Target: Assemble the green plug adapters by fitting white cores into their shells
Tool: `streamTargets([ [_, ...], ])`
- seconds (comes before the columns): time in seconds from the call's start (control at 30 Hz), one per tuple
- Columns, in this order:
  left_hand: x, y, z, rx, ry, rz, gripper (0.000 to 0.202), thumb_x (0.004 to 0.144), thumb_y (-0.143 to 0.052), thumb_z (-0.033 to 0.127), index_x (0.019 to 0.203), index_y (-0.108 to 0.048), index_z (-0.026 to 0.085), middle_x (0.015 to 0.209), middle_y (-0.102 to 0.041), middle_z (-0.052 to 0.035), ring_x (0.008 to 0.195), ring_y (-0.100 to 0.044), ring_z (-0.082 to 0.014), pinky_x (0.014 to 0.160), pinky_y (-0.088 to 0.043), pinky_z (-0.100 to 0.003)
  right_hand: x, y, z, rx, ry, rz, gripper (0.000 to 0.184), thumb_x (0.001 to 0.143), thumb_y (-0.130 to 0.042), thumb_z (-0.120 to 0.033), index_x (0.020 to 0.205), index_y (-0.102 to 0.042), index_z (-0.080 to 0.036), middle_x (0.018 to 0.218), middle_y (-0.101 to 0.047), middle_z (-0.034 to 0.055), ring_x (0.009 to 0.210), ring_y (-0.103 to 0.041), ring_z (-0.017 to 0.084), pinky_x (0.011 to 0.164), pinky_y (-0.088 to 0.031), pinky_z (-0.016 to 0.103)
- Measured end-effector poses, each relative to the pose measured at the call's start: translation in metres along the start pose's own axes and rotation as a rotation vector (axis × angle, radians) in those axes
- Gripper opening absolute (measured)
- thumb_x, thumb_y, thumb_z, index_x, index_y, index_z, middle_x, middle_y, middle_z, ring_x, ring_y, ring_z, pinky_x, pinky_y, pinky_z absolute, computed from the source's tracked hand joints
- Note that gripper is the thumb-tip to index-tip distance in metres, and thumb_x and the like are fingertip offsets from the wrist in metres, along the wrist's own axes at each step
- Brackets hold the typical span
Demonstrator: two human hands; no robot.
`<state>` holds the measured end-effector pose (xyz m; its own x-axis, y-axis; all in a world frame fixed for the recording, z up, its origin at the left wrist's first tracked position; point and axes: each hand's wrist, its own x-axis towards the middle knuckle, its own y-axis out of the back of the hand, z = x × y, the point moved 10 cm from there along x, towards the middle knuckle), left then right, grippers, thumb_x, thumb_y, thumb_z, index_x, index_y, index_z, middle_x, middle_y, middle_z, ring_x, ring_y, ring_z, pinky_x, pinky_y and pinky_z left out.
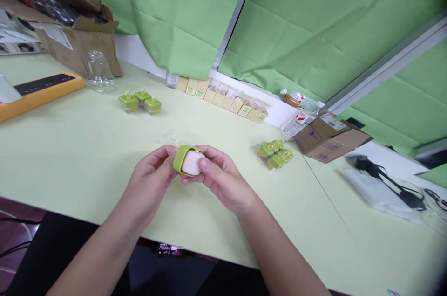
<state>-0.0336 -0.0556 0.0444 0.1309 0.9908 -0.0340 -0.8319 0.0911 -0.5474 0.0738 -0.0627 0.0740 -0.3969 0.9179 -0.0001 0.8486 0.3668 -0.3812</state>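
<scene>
My left hand [152, 175] is closed on a green lid-like cap [179, 159], pinching it by its left side. A pale, rounded block [191, 162] sits partly within the cap's green rim. My right hand [225, 179] grips this block, with the thumb pressed on its face and the fingers behind. Both hands are above the near middle of the table. Just beyond them lies a clear plastic piece [171, 136], partly hidden by my left hand.
Green-lidded little containers stand in one group [142, 100] at left and another [275, 154] at right. Small cardboard boxes [220, 95] line the back edge. A clear jar [99, 72], an orange-edged power strip [45, 91], a carton [328, 135] and a black cable [387, 182] surround the workspace.
</scene>
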Motion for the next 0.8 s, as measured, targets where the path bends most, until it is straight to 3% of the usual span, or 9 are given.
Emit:
streamTargets([
  [0.17, 0.000, -0.005, 0.002, -0.035, -0.006, -0.042, 0.018, 0.082, -0.076, 0.035, 0.087, -0.073, 0.018, 0.095, -0.072, -0.0056, 0.083, -0.063, -0.0142, 0.076, -0.052, -0.025, 0.001, 0.009, 0.002, -0.035, 0.006, 0.067, 0.028, 0.081, -0.079, -0.040, 0.096, -0.070, -0.018, 0.086, -0.073, 0.0027, 0.077, -0.070, 0.015, 0.079, -0.062, 0.034],
  [0.43, 0.001, -0.001, 0.000, -0.034, 0.010, -0.007, 0.022, 0.081, -0.076, 0.038, 0.092, -0.074, 0.018, 0.090, -0.070, -0.0056, 0.077, -0.061, -0.0142, 0.065, -0.050, -0.024, 0.002, 0.000, 0.003, 0.006, -0.018, -0.007, 0.035, 0.085, -0.072, -0.048, 0.104, -0.069, -0.018, 0.097, -0.073, 0.0070, 0.086, -0.071, 0.019, 0.080, -0.061, 0.035],
  [0.6, 0.000, -0.002, 0.001, -0.033, 0.010, -0.016, 0.023, 0.082, -0.076, 0.038, 0.094, -0.074, 0.019, 0.092, -0.069, -0.0060, 0.077, -0.060, -0.0139, 0.064, -0.049, -0.023, 0.001, -0.001, 0.003, -0.008, -0.002, -0.004, 0.034, 0.082, -0.077, -0.044, 0.103, -0.069, -0.018, 0.094, -0.072, 0.0043, 0.081, -0.070, 0.015, 0.076, -0.061, 0.031],
  [0.8, 0.000, -0.004, 0.001, -0.018, 0.014, -0.041, 0.020, 0.082, -0.075, 0.037, 0.091, -0.074, 0.019, 0.090, -0.069, -0.0055, 0.076, -0.060, -0.0140, 0.066, -0.050, -0.024, 0.000, 0.002, 0.003, -0.018, -0.024, 0.006, 0.029, 0.085, -0.075, -0.043, 0.099, -0.068, -0.018, 0.090, -0.072, 0.0042, 0.081, -0.069, 0.016, 0.080, -0.060, 0.034],
])
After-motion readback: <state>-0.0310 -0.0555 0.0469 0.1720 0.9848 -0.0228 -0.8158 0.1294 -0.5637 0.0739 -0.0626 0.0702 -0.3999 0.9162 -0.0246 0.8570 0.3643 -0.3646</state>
